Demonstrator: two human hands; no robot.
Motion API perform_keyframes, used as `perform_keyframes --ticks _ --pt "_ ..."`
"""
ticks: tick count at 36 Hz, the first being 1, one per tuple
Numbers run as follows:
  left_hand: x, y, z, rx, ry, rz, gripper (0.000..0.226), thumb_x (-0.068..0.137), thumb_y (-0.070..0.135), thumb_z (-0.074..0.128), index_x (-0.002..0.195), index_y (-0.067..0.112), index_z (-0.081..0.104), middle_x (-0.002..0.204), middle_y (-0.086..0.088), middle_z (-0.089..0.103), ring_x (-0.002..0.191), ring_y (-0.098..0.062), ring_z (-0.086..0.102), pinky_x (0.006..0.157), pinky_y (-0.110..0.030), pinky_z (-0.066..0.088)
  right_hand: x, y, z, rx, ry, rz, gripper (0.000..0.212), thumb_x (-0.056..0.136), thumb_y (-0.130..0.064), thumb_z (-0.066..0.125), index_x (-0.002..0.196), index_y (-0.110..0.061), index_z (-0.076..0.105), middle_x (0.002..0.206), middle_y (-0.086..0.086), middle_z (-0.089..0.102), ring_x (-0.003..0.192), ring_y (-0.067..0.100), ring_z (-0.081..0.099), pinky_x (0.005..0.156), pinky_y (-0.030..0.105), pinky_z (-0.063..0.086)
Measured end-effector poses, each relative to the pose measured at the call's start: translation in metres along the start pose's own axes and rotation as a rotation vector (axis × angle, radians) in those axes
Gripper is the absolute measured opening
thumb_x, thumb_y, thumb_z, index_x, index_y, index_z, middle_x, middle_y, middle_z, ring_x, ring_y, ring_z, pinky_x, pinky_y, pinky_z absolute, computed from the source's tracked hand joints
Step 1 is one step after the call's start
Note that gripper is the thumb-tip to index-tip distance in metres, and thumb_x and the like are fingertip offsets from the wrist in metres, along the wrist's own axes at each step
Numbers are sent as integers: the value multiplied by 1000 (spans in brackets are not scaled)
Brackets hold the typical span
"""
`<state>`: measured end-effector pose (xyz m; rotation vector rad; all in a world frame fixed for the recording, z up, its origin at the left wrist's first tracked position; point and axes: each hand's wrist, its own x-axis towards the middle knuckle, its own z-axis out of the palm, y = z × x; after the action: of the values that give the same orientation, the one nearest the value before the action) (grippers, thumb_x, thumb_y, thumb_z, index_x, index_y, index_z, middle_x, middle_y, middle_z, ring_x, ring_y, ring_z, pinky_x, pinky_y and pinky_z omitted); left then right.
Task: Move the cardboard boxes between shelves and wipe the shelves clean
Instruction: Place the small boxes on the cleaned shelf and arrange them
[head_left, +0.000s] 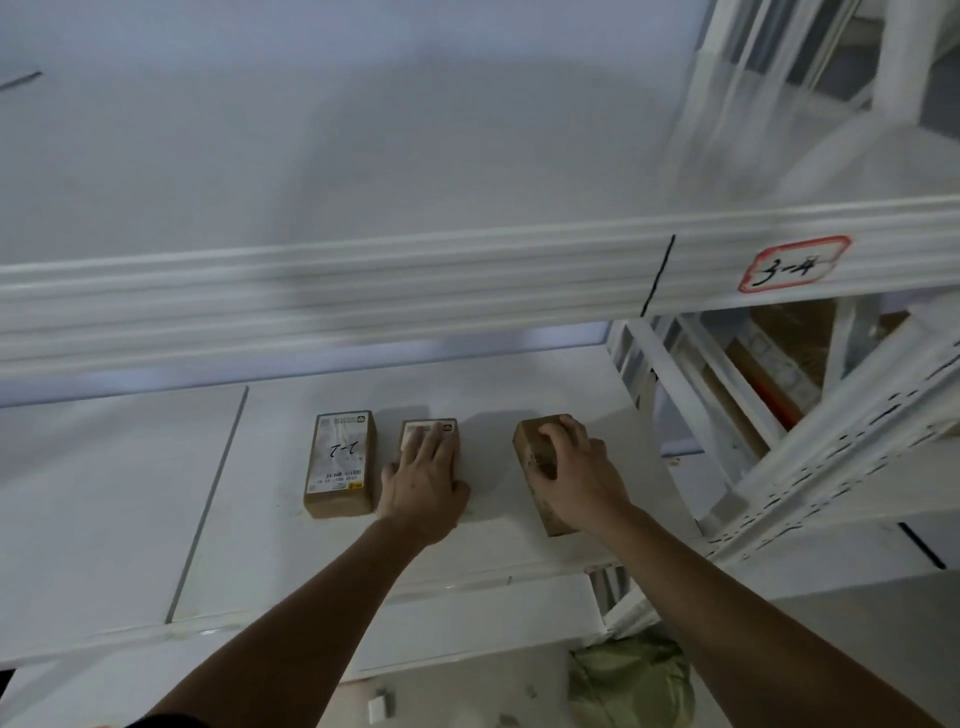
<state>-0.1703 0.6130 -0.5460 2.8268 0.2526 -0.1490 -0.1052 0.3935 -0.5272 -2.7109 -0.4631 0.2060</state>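
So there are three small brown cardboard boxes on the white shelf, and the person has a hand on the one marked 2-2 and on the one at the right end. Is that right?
Not quite. The head view shows the left hand resting flat on the middle brown cardboard box, not the box marked 2-2, which lies untouched. The right hand does grip the right-end box on the white shelf.

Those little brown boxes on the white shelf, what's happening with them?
A person is handling three cardboard boxes on a white shelf. The left hand lies flat on the middle box. The right hand grips the right box, which sits tilted. The left box, marked 2-2, is untouched.
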Motion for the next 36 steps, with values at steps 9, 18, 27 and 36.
perform_keyframes --ticks 9,18,27,36 --pt "-48 16 -47 -75 69 132 74 98 39 51 163 29 16 171 7 7 158 -18 -1 119 -58 24 -49 -6 -36 -15 50 43 59 95 -51 57 147 -29 39 159 -2 25 125 33 44 101 45 49" --pt "-79 33 -64 -6 82 317 74 96 42 51 161 28 19 170 5 13 157 -19 8 114 -53 35 -132 -4 -64 27 137 210 58 94 -48 58 146 -30 39 156 -4 31 125 35 46 101 47 49" --pt "-117 116 -59 41 8 504 73 97 41 48 162 28 17 170 6 11 156 -18 10 115 -48 34 -235 51 -97 17 229 373 58 94 -49 56 146 -30 40 154 -3 31 118 35 48 99 46 48" --pt "-162 249 -31 29 -34 714 74 98 45 45 163 31 11 170 10 8 156 -16 4 119 -47 27 -336 151 -143 54 259 548 70 86 -64 42 148 -33 34 157 -3 27 127 33 44 109 46 41"
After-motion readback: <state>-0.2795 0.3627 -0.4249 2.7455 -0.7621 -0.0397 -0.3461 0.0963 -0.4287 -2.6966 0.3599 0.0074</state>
